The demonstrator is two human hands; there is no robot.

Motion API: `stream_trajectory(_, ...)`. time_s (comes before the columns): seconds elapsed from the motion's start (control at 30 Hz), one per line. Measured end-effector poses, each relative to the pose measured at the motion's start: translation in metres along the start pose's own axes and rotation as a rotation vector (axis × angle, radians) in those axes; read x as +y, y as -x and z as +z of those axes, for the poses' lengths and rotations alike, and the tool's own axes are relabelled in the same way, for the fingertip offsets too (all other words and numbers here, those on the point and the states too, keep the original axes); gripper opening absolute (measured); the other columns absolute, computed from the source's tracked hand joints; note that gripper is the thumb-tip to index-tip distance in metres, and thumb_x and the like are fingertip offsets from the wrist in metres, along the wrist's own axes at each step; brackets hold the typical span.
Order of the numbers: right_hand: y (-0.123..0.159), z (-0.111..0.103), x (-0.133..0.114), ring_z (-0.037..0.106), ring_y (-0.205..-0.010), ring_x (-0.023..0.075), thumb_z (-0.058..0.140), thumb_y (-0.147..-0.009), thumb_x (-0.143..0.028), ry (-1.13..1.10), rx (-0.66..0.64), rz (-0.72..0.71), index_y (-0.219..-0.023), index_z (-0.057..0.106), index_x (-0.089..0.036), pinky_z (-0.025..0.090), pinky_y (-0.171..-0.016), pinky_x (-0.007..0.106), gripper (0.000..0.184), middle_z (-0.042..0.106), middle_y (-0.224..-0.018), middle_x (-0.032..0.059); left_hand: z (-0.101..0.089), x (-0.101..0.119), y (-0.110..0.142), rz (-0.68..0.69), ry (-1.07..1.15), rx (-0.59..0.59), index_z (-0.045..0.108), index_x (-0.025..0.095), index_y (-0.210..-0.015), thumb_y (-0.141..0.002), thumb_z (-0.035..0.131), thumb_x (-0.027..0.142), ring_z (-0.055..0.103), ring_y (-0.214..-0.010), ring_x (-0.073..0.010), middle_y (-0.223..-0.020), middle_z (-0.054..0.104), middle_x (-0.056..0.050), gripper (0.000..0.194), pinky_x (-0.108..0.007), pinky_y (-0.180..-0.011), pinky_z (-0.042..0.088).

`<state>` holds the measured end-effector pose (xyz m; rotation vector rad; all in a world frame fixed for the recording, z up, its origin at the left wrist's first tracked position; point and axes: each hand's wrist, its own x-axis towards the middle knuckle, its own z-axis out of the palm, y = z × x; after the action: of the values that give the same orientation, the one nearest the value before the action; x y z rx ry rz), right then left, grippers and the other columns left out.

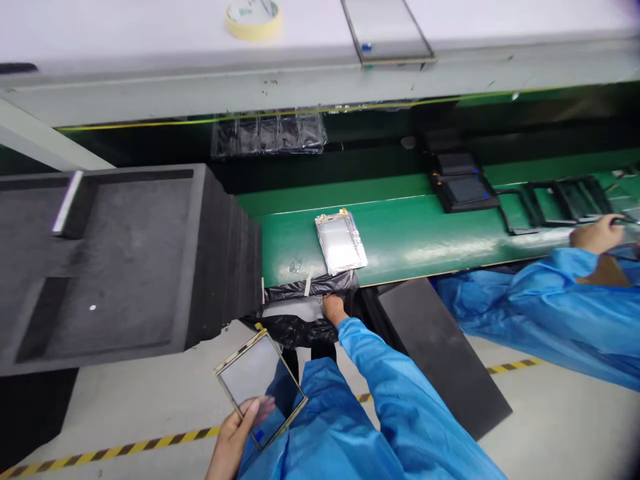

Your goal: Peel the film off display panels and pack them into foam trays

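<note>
My left hand [239,427] grips a thin see-through glass touch panel [263,383] by its lower left edge, thumb on top and fingers visible through the glass. The panel has a narrow dark-and-tan border, a yellow tab at the top and a small blue tab at the bottom. My right hand [334,309] is low at a bin lined with a black plastic bag [295,328], beside clear plastic film [293,308]. Its fingers look curled, but their tips are hidden. Just beyond, a stack of similar panels on silvery foil [343,241] lies on the green bench [400,227].
Stacked black foam trays [150,267] stand at left. Above is a white shelf [150,40] with a tape roll [253,19] and another panel [387,30]. Black frames [555,203] and dark screen units [460,183] lie right, near a co-worker's hand [597,235]. A dark board [445,353] leans below.
</note>
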<state>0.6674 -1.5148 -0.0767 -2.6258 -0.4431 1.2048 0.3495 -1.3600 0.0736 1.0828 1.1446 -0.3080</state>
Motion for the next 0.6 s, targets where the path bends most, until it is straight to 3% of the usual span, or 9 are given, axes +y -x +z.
stream_trajectory(0.1, 0.060, -0.019, -0.010, 0.070, -0.107, 0.0305, 0.053, -0.101, -0.041, -0.146, 0.000, 0.003, -0.117, 0.067, -0.010, 0.054, -0.092, 0.041, 0.038, 0.071, -0.110, 0.0247, 0.026, 0.033, -0.002, 0.121, -0.074, -0.108, 0.081, 0.019, -0.091, -0.066, 0.075, 0.076, 0.076, -0.097, -0.0334, -0.099, 0.081, -0.013, 0.062, -0.049, -0.101, 0.056)
stream_trajectory(0.2, 0.135, -0.036, -0.017, 0.074, -0.095, 0.0255, 0.025, -0.104, -0.060, -0.783, -0.050, -0.161, -0.131, 0.059, -0.020, 0.059, -0.079, 0.040, 0.059, 0.073, -0.110, 0.0165, 0.060, 0.070, -0.002, 0.268, -0.123, -0.195, 0.080, 0.017, -0.095, -0.074, 0.070, 0.074, 0.075, -0.093, -0.0313, -0.095, 0.081, -0.013, 0.062, -0.045, -0.095, 0.057)
stream_trajectory(0.27, 0.183, -0.051, -0.020, 0.074, -0.089, 0.0254, 0.034, -0.099, -0.069, -1.115, -0.012, -0.312, -0.141, 0.049, -0.025, 0.061, -0.073, 0.041, 0.064, 0.072, -0.108, 0.0132, 0.087, 0.098, 0.002, 0.375, -0.123, -0.251, 0.079, 0.015, -0.096, -0.079, 0.066, 0.072, 0.074, -0.091, -0.0299, -0.094, 0.080, -0.013, 0.061, -0.042, -0.091, 0.057)
stream_trajectory(0.37, 0.229, -0.094, -0.024, 0.071, -0.071, 0.0203, 0.060, -0.092, -0.061, -1.099, 0.271, -0.405, -0.146, 0.045, -0.029, 0.059, -0.063, 0.035, 0.064, 0.069, -0.091, 0.0046, 0.124, 0.137, 0.014, 0.506, -0.094, -0.364, 0.078, 0.016, -0.103, -0.086, 0.062, 0.067, 0.072, -0.092, -0.0288, -0.098, 0.079, -0.013, 0.056, -0.040, -0.089, 0.055)
stream_trajectory(0.47, 0.238, -0.183, -0.022, 0.064, -0.060, 0.0162, 0.063, -0.092, -0.051, -1.079, 0.573, -0.451, -0.147, 0.044, -0.026, 0.057, -0.057, 0.032, 0.063, 0.065, -0.077, -0.0001, 0.147, 0.162, 0.027, 0.580, -0.005, -0.504, 0.073, 0.019, -0.119, -0.088, 0.062, 0.064, 0.072, -0.096, -0.0280, -0.109, 0.076, -0.013, 0.056, -0.040, -0.091, 0.054)
stream_trajectory(0.53, 0.224, -0.269, -0.022, 0.062, -0.058, 0.0146, 0.068, -0.090, -0.046, -1.083, 0.700, -0.544, -0.149, 0.042, -0.022, 0.058, -0.056, 0.031, 0.068, 0.064, -0.074, -0.0017, 0.154, 0.166, 0.030, 0.600, 0.052, -0.546, 0.070, 0.020, -0.123, -0.088, 0.063, 0.063, 0.072, -0.095, -0.0276, -0.111, 0.075, -0.014, 0.057, -0.041, -0.089, 0.055)
stream_trajectory(0.6, 0.198, -0.364, -0.029, 0.064, -0.061, 0.0134, 0.073, -0.086, -0.040, -1.042, 0.771, -0.622, -0.145, 0.046, -0.019, 0.058, -0.055, 0.027, 0.069, 0.064, -0.076, -0.0017, 0.154, 0.161, 0.028, 0.597, 0.065, -0.510, 0.071, 0.019, -0.119, -0.086, 0.065, 0.063, 0.073, -0.092, -0.0275, -0.107, 0.076, -0.014, 0.055, -0.041, -0.087, 0.055)
